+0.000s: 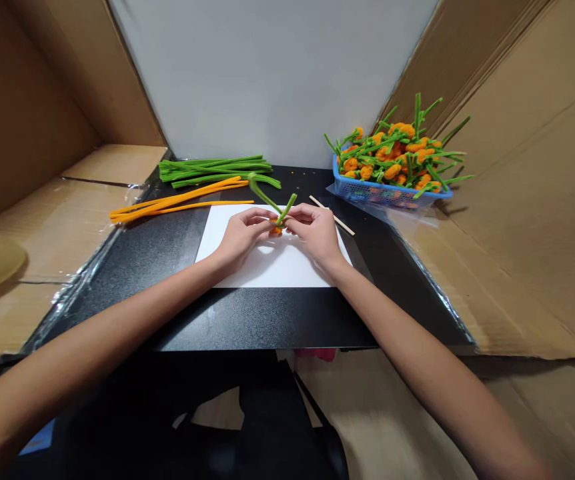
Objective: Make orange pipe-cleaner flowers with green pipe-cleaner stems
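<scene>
On my feed, both hands meet over the white sheet (267, 272) in the middle of the black bench (267, 327). The left hand (245, 235) pinches the small orange-and-green piece (277, 231) from its left side. The right hand (316, 233) pinches it from the right, fingertips close to the other hand's; I can't tell exactly which strand each one grips.

I'd judge this piece partly made: some orange is gathered low between the fingers, while two green ends stick up loose, one long and bent over to the left, one short. Whether the join is secure, I can't tell.

At the far right, a blue perforated basket (392, 194) is heaped with orange-and-green pieces (392, 172) that look finished to me, their green ends poking well past the rim. Clear plastic (420, 215) shows under it. So much seems done, yet stock remains: at the far left I see a bundle of green strips (212, 171), with orange strips (177, 201) lying nearer, both unshaped. A thin pale stick (346, 227) lies just right of the right hand, untouched.
</scene>
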A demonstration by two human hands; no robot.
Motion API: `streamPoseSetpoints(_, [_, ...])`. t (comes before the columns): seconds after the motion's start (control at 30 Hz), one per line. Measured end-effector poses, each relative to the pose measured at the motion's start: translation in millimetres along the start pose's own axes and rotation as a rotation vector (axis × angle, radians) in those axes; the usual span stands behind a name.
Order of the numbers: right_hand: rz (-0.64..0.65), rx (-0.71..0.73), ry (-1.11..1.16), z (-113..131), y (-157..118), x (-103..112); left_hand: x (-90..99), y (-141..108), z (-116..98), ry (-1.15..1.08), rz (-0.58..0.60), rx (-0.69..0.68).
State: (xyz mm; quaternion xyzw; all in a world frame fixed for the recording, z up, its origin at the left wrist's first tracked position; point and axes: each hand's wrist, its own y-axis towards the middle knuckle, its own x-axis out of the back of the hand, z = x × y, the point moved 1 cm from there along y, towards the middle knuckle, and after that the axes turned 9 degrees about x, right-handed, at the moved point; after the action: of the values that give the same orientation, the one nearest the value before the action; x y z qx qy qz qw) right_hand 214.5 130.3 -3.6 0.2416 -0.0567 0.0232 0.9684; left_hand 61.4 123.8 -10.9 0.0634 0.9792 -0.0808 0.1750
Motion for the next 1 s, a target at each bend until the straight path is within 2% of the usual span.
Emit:
streamPoseSetpoints(0.17, [0.147, 0.056, -0.008, -2, 3, 2, 1.1, 3, 0, -0.011, 0.022, 0.009])
streamPoseSetpoints(0.33, [0.201, 0.154, -0.203, -1, 6, 8, 1.3, 2, -3, -0.022, 0.009, 0.037])
streamPoseSetpoints(0.47, [0.299, 0.208, -0.276, 6, 6, 12, 1.0, 1, -7, -0.021, -0.012, 0.062])
streamPoseSetpoints(0.6, [0.244, 0.187, -0.285, 7, 5, 14, 2.4, 3, -7, -0.025, -0.018, 0.088])
streamPoseSetpoints(0.87, [0.108, 0.068, -0.121, -1, 4, 9, 5.3, 5, -5, -0.027, 0.041, 0.065])
streamPoseSetpoints(1.0, [0.088, 0.157, -0.224, 6, 2, 10, 5.5, 4, -6, -0.03, 0.022, 0.053])
